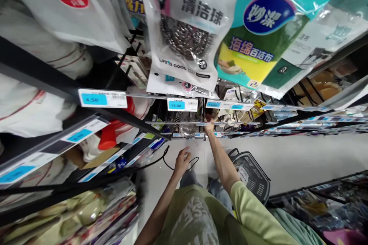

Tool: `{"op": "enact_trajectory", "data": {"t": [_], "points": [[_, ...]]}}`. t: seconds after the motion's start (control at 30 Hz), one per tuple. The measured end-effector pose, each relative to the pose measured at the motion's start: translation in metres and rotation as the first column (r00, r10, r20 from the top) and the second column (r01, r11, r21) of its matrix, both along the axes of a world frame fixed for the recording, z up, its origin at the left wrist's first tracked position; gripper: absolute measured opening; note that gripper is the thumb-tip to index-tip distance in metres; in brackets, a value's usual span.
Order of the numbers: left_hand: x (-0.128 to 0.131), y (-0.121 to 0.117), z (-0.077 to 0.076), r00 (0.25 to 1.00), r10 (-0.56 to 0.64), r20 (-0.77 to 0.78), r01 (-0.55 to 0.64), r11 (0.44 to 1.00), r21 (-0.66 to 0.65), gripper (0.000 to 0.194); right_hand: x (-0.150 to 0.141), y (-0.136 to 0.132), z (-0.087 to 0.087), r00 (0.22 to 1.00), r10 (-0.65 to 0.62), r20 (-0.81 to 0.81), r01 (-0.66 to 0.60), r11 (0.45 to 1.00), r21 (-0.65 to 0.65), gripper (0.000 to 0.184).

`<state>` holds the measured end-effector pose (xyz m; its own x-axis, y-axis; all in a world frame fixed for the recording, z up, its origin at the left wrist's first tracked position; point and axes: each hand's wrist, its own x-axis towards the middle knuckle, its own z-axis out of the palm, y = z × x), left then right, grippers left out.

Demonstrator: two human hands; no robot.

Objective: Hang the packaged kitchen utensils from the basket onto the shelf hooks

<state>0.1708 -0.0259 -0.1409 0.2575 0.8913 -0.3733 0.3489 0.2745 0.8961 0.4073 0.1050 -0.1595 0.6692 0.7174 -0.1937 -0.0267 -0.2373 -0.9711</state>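
Observation:
My right hand (pixel 210 126) reaches in among the goods on a lower shelf, below the hanging packets. Its fingers are mostly hidden behind the shelf edge, so what they touch or hold cannot be made out. My left hand (pixel 183 162) hovers low over the floor, its fingers loosely bent and apart, with nothing seen in it. A thin black cable (pixel 166 157) loops around near that hand. Above the right hand hang a white packet with a steel scouring ball (pixel 186 42) and a teal and yellow sponge-cloth packet (pixel 253 46).
A dark grey shopping basket (pixel 257 178) stands on the floor right of my right arm. Price tags (pixel 182 105) line the shelf edges. White bagged goods (pixel 71 11) fill the shelves at left. Another rack of packaged goods (pixel 324 208) lies at lower right.

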Motion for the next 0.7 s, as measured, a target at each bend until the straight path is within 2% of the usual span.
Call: {"op": "enact_trajectory", "data": {"t": [0.07, 0.13, 0.23, 0.3, 0.4, 0.5, 0.6, 0.7], "points": [[0.003, -0.013, 0.000, 0.999, -0.038, -0.017, 0.038, 0.999, -0.004, 0.037, -0.012, -0.041, -0.009, 0.997, -0.022, -0.071, 0.020, 0.999, -0.031, 0.032], [0.010, -0.030, 0.002, 0.995, -0.096, -0.024, 0.096, 0.995, -0.007, 0.037, -0.030, -0.103, -0.018, 0.987, -0.036, -0.158, 0.025, 0.997, -0.069, 0.038], [0.028, -0.058, 0.005, 0.978, -0.208, -0.024, 0.208, 0.978, -0.009, 0.037, -0.052, -0.223, -0.026, 0.951, -0.117, -0.285, 0.076, 0.986, -0.151, 0.051], [0.042, -0.078, 0.007, 0.955, -0.294, -0.025, 0.294, 0.956, -0.013, 0.035, -0.056, -0.309, -0.028, 0.913, -0.261, -0.314, 0.197, 0.955, -0.222, 0.055], [0.064, -0.110, 0.008, 0.896, -0.444, -0.024, 0.443, 0.896, -0.039, 0.031, -0.042, -0.432, -0.030, 0.799, -0.526, -0.292, 0.431, 0.839, -0.331, 0.057], [0.088, -0.143, 0.004, 0.808, -0.589, -0.016, 0.586, 0.806, -0.086, 0.031, -0.017, -0.534, -0.037, 0.629, -0.741, -0.235, 0.622, 0.661, -0.420, 0.055], [0.116, -0.180, -0.006, 0.722, -0.692, -0.013, 0.683, 0.716, -0.144, 0.032, 0.009, -0.607, -0.054, 0.471, -0.866, -0.169, 0.733, 0.490, -0.471, 0.050], [0.141, -0.219, -0.018, 0.654, -0.756, -0.006, 0.740, 0.642, -0.200, 0.031, 0.034, -0.650, -0.084, 0.386, -0.916, -0.112, 0.775, 0.388, -0.499, 0.045]]}}
